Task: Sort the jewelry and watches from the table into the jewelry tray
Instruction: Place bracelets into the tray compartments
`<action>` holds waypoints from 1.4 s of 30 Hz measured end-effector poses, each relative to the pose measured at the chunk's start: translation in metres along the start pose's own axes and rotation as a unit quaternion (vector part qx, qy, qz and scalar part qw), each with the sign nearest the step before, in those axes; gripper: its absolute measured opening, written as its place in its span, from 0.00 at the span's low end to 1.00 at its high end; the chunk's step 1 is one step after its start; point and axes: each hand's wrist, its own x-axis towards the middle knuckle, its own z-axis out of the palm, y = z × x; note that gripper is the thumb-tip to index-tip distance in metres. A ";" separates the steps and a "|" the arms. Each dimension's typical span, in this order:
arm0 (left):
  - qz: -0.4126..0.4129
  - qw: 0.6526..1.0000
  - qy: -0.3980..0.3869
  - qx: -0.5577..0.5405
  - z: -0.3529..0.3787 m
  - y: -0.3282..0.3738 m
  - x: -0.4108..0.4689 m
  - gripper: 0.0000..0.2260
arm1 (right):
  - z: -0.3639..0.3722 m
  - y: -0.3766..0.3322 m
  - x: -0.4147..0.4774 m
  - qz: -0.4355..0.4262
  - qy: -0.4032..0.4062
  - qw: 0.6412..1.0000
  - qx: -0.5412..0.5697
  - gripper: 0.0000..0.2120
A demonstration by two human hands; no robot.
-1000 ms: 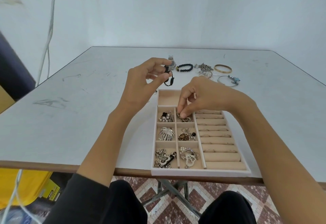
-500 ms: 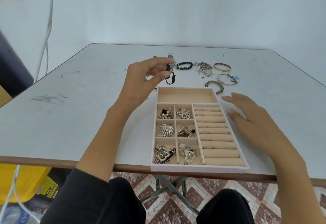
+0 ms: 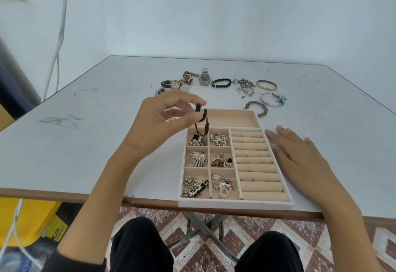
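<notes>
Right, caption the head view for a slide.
Left hand pinches a black cord bracelet above the beige-lined jewelry tray; right hand lies flat beside it.

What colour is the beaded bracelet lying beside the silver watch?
Black; the beaded bracelet shows best in the head view.

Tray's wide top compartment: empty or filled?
Empty: top compartment shows only bare beige lining; the left hand and black cord bracelet hide its left end.

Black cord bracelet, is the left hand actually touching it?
Touching. The head view shows the left hand pinching the black cord bracelet between thumb and fingertips, its loop dangling above the jewelry tray.
</notes>
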 end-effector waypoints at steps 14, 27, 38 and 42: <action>-0.054 0.997 -0.047 0.018 -0.003 0.002 -0.024 0.12 | 0.000 0.000 0.000 0.001 0.004 1.000 -0.003 0.22; -0.038 0.986 -0.092 0.132 -0.003 -0.009 -0.027 0.08 | 0.001 0.000 0.000 0.001 0.007 1.000 -0.004 0.22; 0.038 0.969 -0.163 0.181 -0.005 -0.012 -0.030 0.11 | 0.002 0.000 0.000 0.001 0.008 1.000 -0.012 0.22; 0.042 0.970 -0.151 0.184 -0.005 -0.011 -0.030 0.09 | 0.002 0.000 0.000 0.002 0.008 1.000 -0.011 0.22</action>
